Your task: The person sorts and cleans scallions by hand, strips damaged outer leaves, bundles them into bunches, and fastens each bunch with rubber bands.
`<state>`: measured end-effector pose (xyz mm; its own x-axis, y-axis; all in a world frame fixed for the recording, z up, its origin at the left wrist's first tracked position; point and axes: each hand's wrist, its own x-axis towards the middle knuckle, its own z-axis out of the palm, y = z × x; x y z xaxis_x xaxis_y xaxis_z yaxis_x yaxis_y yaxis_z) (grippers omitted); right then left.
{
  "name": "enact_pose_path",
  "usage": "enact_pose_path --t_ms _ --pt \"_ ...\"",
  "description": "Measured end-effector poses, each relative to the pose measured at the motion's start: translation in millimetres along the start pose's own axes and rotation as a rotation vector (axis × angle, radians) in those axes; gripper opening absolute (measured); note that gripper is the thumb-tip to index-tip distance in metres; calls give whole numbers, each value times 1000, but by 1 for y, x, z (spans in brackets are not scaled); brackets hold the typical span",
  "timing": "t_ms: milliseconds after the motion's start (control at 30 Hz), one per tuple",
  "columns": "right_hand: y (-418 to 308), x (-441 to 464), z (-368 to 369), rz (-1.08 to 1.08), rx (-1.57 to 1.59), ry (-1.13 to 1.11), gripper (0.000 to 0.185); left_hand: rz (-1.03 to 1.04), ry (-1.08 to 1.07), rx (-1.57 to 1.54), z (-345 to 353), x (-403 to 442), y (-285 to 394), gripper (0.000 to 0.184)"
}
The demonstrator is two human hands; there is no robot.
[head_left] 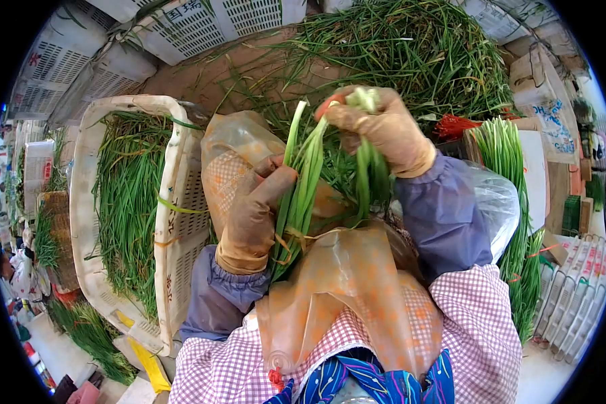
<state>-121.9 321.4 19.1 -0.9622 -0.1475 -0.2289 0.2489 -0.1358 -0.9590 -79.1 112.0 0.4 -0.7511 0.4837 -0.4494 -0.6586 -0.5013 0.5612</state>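
My left hand [252,215], in a stained tan glove, is closed around several garlic chives [306,182] over my lap. Their pale cut ends point up, and the green leaves hang toward my apron. To its upper right, my right hand [394,131], gloved the same way, grips a small bunch of chives [368,176]. White stalk ends [363,99] stick out above its fingers, and green leaves droop below. The right fingertips are close to the tops of the left hand's stalks; I cannot tell whether they touch them. A clear orange-patterned plastic apron [343,269] covers my lap.
Left of me stands a white plastic crate [165,236] full of loose chives [131,202]. A large chive heap [417,57] lies on the floor ahead. To my right are tidy chive bundles [505,158], red ties [454,126] and stacked crates [572,296]. More crates [188,30] line the back.
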Motion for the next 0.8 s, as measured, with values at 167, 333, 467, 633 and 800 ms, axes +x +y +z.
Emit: enact_pose_path --t_ms 167,333,467,633,800 --pt "12 2 6 43 190 -95 16 95 110 149 2 -5 3 34" --pt "15 2 5 -8 138 -144 10 71 153 246 0 5 -4 34" --pt "18 5 -6 35 360 -124 12 64 124 136 -1 8 -1 33" --pt "20 2 4 49 397 -73 13 116 165 162 4 12 -1 31" --pt "15 5 -1 47 269 -29 14 175 200 231 1 13 0 28"
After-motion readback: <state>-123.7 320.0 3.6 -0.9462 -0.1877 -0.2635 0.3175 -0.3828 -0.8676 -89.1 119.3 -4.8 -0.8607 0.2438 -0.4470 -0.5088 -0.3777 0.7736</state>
